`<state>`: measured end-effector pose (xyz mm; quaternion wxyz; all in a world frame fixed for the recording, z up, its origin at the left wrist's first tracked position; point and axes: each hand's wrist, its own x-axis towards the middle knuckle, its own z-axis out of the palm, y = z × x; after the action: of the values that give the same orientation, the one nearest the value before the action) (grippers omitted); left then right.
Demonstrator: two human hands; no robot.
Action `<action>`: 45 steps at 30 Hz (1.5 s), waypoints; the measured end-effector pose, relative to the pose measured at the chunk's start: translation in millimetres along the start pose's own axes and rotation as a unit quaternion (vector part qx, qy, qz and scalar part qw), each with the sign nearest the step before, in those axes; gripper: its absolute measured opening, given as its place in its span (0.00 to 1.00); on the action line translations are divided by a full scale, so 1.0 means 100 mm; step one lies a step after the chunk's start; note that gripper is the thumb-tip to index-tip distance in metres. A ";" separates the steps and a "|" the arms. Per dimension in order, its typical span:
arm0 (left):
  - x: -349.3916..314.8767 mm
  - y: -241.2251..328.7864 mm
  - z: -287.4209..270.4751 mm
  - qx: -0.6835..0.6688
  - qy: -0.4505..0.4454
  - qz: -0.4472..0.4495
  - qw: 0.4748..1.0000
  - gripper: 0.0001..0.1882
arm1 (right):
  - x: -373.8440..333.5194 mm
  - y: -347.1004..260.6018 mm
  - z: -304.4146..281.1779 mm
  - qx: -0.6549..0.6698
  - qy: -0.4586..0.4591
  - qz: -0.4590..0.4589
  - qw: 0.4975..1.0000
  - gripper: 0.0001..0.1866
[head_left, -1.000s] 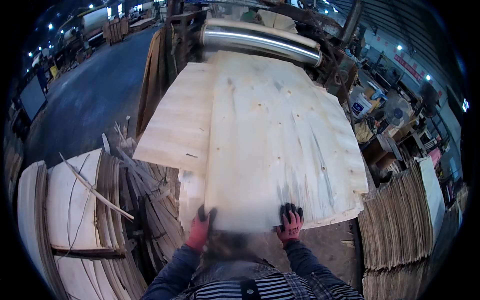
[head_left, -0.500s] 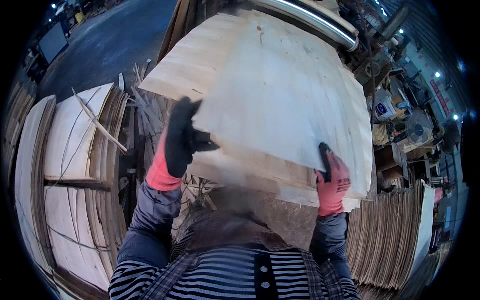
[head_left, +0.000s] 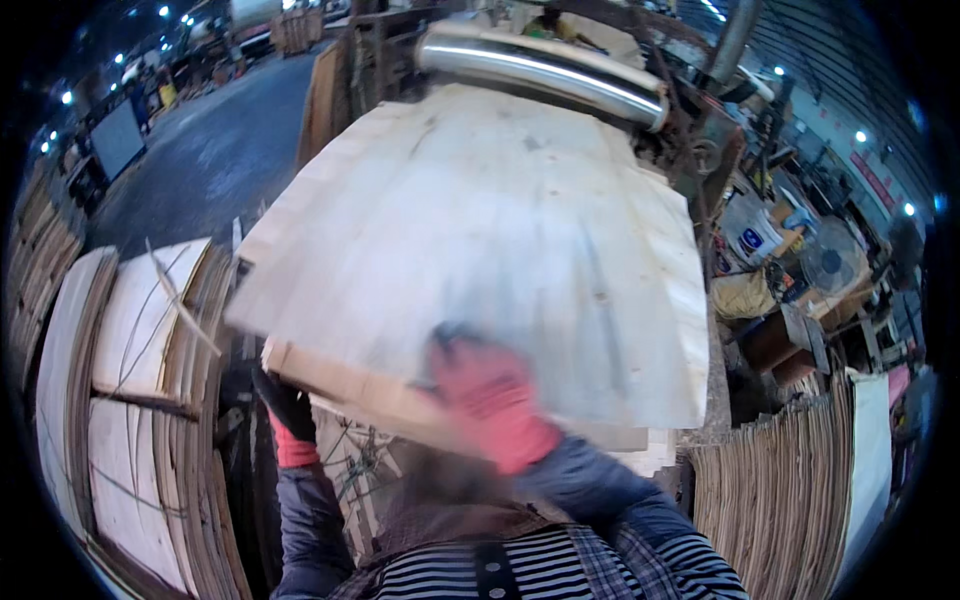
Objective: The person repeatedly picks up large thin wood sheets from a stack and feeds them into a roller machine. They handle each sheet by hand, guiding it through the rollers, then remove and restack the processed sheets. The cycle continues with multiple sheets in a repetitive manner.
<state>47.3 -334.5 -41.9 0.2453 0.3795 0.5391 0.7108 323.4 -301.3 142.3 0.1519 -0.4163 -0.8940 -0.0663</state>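
Note:
A large pale wood veneer sheet [head_left: 480, 220] lies over a stack of veneer [head_left: 350, 385], whose brownish near edge shows below it. My right hand [head_left: 490, 395], in a red glove with dark fingers, rests back upward over the sheet's near edge. Motion blurs it, though its fingers look spread. By the near left corner of the stack is my left hand [head_left: 290, 415], gloved alike and seen from the side. Its fingers point up along the corner, and part of them is hard to make out.
A shiny metal roller [head_left: 540, 75] crosses beyond the far edge of the sheet. Bundled veneer stacks [head_left: 150, 320] stand at the left, another upright stack [head_left: 770, 490] at the right. A fan [head_left: 830, 260] and a white bucket [head_left: 750, 235] sit among clutter on the right.
My right hand has moved left and inward from the right side of the sheet. My left hand has dropped down and left to the stack's corner. The view has tilted up, showing more roller.

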 end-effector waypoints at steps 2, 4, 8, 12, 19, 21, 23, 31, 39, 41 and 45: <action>0.02 -0.29 0.10 -0.118 -0.027 -0.082 0.989 0.31 | -0.29 0.14 0.54 0.035 -0.045 -0.023 0.998 0.26; 0.01 -0.57 -0.05 0.118 -0.050 0.061 0.990 0.32 | -0.59 0.15 0.87 0.115 -0.043 -0.059 0.991 0.29; -0.03 -0.12 -0.09 -0.225 0.073 -0.188 0.953 0.30 | -0.95 0.45 0.67 0.225 0.029 -0.040 0.973 0.28; -0.19 -0.05 0.47 0.018 0.224 -0.036 0.974 0.30 | -1.62 1.13 0.34 0.165 0.037 0.058 0.984 0.27; -1.05 0.89 2.32 0.172 -0.020 0.170 0.970 0.25 | -2.75 2.14 -0.13 0.209 0.110 0.133 0.962 0.28; -1.44 1.04 3.12 0.113 -0.086 0.180 0.973 0.24 | -3.26 2.59 -0.18 0.190 0.118 0.145 0.964 0.28; -1.80 0.97 3.69 0.007 -0.187 0.179 0.966 0.24 | -3.73 3.05 -0.32 0.170 0.121 0.178 0.962 0.28; -2.81 1.20 6.09 0.312 -0.370 0.255 0.837 0.32 | -4.89 4.43 -0.92 0.193 0.127 0.302 0.925 0.29; -2.79 0.28 7.75 0.390 -0.342 0.290 0.804 0.35 | -5.13 5.77 -0.82 0.210 0.092 0.261 0.938 0.31; -2.77 0.00 8.23 0.430 -0.297 0.288 0.802 0.36 | -5.19 6.16 -0.71 0.220 0.077 0.233 0.944 0.30; -2.72 -0.61 9.07 0.525 -0.187 0.199 0.806 0.39 | -5.22 6.98 -0.55 0.211 0.005 0.227 0.951 0.29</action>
<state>934.3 3.8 -56.1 -0.0414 0.6749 0.6863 0.2679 1185.6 -242.8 17.9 0.2518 -0.5661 -0.7690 0.1574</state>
